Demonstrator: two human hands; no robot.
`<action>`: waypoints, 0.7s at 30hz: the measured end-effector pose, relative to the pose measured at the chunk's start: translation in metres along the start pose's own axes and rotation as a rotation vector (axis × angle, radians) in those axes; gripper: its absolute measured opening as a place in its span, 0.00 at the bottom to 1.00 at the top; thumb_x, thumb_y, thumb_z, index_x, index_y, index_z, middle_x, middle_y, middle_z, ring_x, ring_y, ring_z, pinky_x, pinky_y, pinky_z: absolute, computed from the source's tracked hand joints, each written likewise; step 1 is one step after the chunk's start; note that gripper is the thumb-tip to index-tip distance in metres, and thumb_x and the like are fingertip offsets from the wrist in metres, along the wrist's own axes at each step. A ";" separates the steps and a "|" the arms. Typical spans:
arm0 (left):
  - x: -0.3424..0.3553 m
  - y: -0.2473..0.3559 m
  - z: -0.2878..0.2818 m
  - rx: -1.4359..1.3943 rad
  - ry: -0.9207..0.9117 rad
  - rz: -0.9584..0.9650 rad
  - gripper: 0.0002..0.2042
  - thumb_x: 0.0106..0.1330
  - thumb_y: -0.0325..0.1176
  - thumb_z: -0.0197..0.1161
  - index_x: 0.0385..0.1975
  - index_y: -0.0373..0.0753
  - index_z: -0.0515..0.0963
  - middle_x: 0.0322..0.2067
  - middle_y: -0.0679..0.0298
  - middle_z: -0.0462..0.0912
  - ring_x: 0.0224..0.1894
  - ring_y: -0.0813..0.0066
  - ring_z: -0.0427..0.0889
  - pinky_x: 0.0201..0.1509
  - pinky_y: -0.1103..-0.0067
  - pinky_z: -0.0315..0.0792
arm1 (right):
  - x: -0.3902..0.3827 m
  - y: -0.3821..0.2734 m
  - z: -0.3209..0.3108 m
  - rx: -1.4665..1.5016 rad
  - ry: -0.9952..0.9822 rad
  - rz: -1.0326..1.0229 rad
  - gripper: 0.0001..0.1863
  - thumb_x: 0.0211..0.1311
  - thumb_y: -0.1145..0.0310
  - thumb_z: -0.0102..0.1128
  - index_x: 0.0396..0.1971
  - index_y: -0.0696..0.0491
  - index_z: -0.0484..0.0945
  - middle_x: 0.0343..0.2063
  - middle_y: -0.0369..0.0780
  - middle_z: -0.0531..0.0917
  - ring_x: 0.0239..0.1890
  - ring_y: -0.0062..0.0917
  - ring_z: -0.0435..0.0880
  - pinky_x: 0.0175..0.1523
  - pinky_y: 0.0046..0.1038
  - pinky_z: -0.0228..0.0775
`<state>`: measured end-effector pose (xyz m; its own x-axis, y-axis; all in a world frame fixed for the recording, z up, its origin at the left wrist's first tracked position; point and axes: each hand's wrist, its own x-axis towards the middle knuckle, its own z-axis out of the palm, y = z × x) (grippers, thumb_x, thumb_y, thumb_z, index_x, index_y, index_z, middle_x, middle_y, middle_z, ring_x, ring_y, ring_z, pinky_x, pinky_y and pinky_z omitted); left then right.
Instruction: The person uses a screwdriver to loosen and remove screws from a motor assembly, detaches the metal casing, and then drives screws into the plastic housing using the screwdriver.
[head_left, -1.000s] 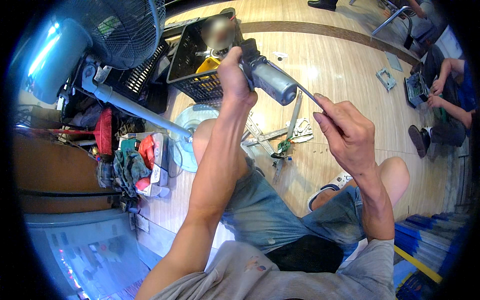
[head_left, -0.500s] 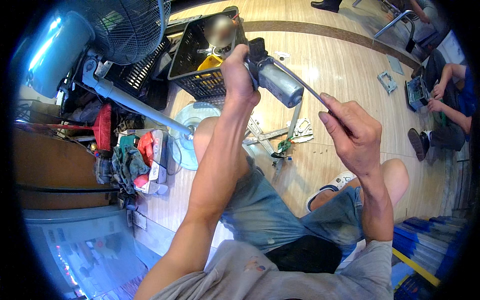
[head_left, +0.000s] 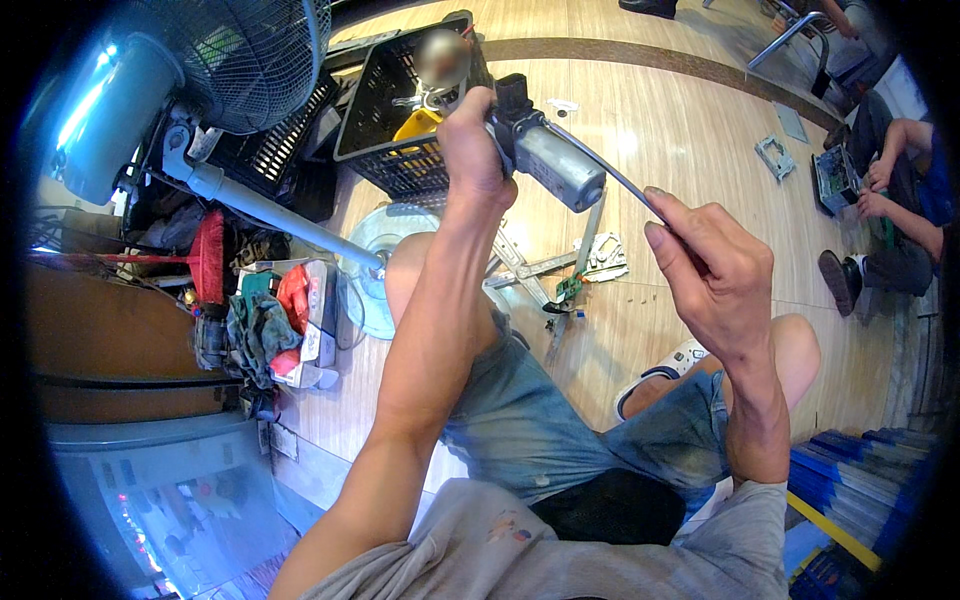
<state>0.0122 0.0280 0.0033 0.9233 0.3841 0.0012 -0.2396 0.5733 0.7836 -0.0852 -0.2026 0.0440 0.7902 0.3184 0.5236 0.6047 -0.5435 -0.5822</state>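
1. Wooden floor (head_left: 690, 130) spreads out beneath you, with metal brackets (head_left: 540, 265) and a small circuit board (head_left: 570, 288) scattered just past your knees.
2. Your left hand (head_left: 470, 150) is closed tight around the black end of a small grey motor (head_left: 545, 160), raised to chest level, probably so its end faces you.
3. Your right hand (head_left: 710, 270) pinches a thin metal rod (head_left: 600, 165) between thumb and fingers; its tip meets the motor's body, angled in from the right, as if you are prying or probing.
4. On your left, a standing fan (head_left: 240, 60), black crates (head_left: 400, 110) and a cluttered tool pile (head_left: 270, 320) hem you in closely.
5. Open room lies ahead and to the right, until another person (head_left: 880, 190) seated near the far edge.
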 end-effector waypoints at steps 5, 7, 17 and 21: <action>0.002 0.000 -0.003 0.028 -0.012 0.009 0.06 0.57 0.29 0.54 0.22 0.36 0.75 0.21 0.66 0.74 0.21 0.77 0.74 0.26 0.77 0.69 | -0.001 -0.001 -0.001 -0.017 -0.005 0.005 0.15 0.56 0.75 0.64 0.45 0.54 0.83 0.21 0.40 0.79 0.20 0.25 0.78 0.26 0.27 0.68; 0.003 -0.001 -0.004 0.014 -0.009 -0.003 0.06 0.58 0.29 0.54 0.22 0.36 0.74 0.21 0.66 0.73 0.21 0.78 0.73 0.26 0.77 0.68 | -0.001 -0.001 -0.001 -0.015 -0.010 0.010 0.15 0.56 0.75 0.64 0.45 0.54 0.83 0.21 0.40 0.79 0.20 0.26 0.78 0.26 0.28 0.68; -0.004 0.006 0.003 0.017 -0.012 0.009 0.07 0.59 0.29 0.53 0.24 0.34 0.75 0.22 0.63 0.76 0.22 0.75 0.76 0.27 0.76 0.71 | 0.000 0.000 0.001 0.000 -0.021 0.006 0.15 0.56 0.74 0.64 0.45 0.54 0.83 0.20 0.40 0.78 0.20 0.27 0.77 0.26 0.29 0.68; 0.001 0.004 -0.002 0.005 -0.030 0.012 0.07 0.59 0.29 0.52 0.24 0.33 0.75 0.22 0.62 0.77 0.22 0.74 0.76 0.27 0.75 0.71 | -0.001 0.001 0.004 -0.017 -0.014 -0.008 0.15 0.56 0.74 0.64 0.45 0.54 0.83 0.20 0.40 0.78 0.19 0.27 0.77 0.26 0.28 0.68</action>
<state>0.0114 0.0323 0.0049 0.9290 0.3688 0.0294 -0.2493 0.5652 0.7864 -0.0853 -0.2003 0.0405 0.7868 0.3338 0.5191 0.6093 -0.5539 -0.5674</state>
